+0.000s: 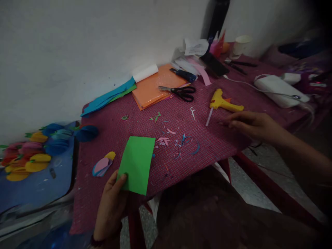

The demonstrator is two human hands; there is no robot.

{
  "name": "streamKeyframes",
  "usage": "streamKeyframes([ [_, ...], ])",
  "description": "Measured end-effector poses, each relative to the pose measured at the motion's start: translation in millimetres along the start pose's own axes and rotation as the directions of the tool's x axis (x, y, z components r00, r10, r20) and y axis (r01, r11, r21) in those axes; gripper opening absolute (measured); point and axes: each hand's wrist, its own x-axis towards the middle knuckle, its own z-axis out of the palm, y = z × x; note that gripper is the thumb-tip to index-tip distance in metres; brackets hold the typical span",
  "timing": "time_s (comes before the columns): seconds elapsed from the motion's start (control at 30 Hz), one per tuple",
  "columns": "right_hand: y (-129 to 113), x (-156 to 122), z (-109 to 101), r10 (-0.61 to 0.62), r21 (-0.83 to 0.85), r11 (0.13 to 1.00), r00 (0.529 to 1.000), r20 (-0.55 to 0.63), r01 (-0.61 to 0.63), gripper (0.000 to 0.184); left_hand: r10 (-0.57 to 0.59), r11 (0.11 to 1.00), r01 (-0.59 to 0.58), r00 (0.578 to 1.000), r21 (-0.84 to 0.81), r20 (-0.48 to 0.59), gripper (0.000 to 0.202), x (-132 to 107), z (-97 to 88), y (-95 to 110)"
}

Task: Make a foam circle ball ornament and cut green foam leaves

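Observation:
A green sheet of paper (137, 164) is pinched between the thumb and fingers of my left hand (114, 188), held over the front edge of the table. My right hand (250, 126) is over the table's right side, its fingers drawn together; whatever may be between the fingertips is too small and blurred to make out. Just beyond it lies a yellow glue gun (223, 102) with a glue stick (209, 117) poking out. Paper scraps (164, 141) in pink, blue and green are scattered between my hands. Left of the green sheet rests a small stack of cut paper shapes (101, 166).
Black-handled scissors (181, 92) and a dark blue cutter (184, 74) lie on orange sheets (147, 90) near the wall. A white power bank-like box (280, 90) with a cable sits at right. Colourful paper crafts (36, 148) cover a blue stool (59, 181) at left.

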Motion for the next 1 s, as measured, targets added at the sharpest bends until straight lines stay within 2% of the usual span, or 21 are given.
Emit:
streamKeyframes([
  [0.1,7,-16,-4,0.007,-0.112,0.994,0.999,-0.038,-0.011,0.029,-0.027,1.0,0.027,1.0,0.007,0.006,0.043,-3,3.8,-1],
  [0.23,12,-28,-7,-0.049,-0.267,0.963,0.995,-0.085,0.024,0.025,-0.086,0.996,0.085,0.996,0.026,0.032,0.046,-7,5.7,-6],
  [0.43,22,-34,-13,-0.17,-0.456,0.885,0.976,-0.138,0.09,0.023,-0.024,0.998,0.023,0.999,0.055,0.026,0.064,-8,1.6,-10],
  [0.53,27,-34,-16,-0.226,-0.584,0.801,0.97,-0.086,0.134,0.023,0.057,0.995,-0.055,0.998,0.08,-0.027,0.071,-8,-0.6,-9],
  [0.63,33,-29,-17,-0.255,-0.694,0.693,0.967,0.019,0.196,0.023,0.044,0.99,-0.033,0.996,0.134,-0.076,0.063,-11,-1.3,-6],
  [0.7,38,-24,-19,-0.236,-0.73,0.663,0.972,0.01,0.169,0.022,0.009,0.985,0.001,0.998,0.17,-0.061,0.065,-15,0.2,-2],
  [0.8,45,-17,-23,-0.197,-0.762,0.645,0.976,-0.09,0.06,0.021,0.074,0.986,-0.077,0.997,0.147,0.023,0.07,-20,3.7,4],
  [0.9,40,-11,-30,-0.221,-0.789,0.611,0.97,-0.101,0.057,0.021,0.181,0.976,-0.19,0.98,0.103,0.086,0.06,-18,4.6,10],
  [1.0,13,6,-31,-0.32,-0.775,0.617,0.943,-0.088,0.137,0.026,0.197,0.968,-0.206,0.977,0.141,0.076,0.045,-9,5.1,14],
])
